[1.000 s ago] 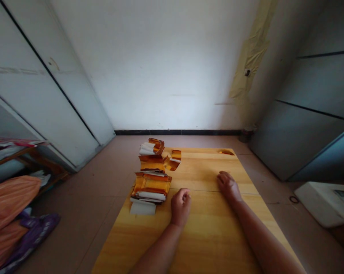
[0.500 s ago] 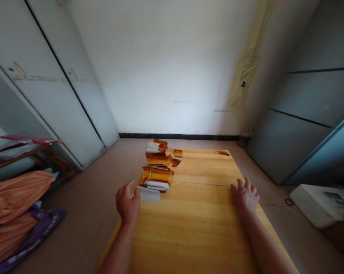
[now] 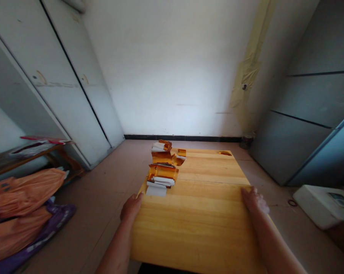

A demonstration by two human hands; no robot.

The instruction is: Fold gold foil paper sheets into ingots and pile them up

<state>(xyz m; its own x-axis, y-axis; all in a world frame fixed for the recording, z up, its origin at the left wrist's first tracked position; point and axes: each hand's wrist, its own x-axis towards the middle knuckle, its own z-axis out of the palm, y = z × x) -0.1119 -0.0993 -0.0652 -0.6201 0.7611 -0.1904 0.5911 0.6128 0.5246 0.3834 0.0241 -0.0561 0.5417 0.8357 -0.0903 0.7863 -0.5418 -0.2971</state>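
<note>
My left hand (image 3: pixel 132 207) is on the left edge of the wooden table (image 3: pixel 194 224), thumb on top and fingers curled over the side, partly hidden. At the right edge my right hand (image 3: pixel 256 201) grips the board the same way, its fingertips out of sight below. Just beyond my left hand lies a flat white paper (image 3: pixel 156 190). Behind it are shiny orange-gold curled sheets (image 3: pixel 163 172) with a folded white paper (image 3: pixel 163 181) on them. More orange-gold pieces (image 3: pixel 161 157) and a white roll (image 3: pixel 158 147) sit at the far left corner.
A small orange-gold scrap (image 3: pixel 224 153) lies near the far right corner. Left of the table are orange cloth (image 3: pixel 26 190) and a purple bag (image 3: pixel 57 217) near a low wooden rack (image 3: pixel 57 152). A white box (image 3: pixel 320 205) stands at right, below a grey cabinet (image 3: pixel 303 144).
Both hands have come down onto the table's side edges and closed round them. The view has shifted slightly, and the table's near edge now shows with darkness below it.
</note>
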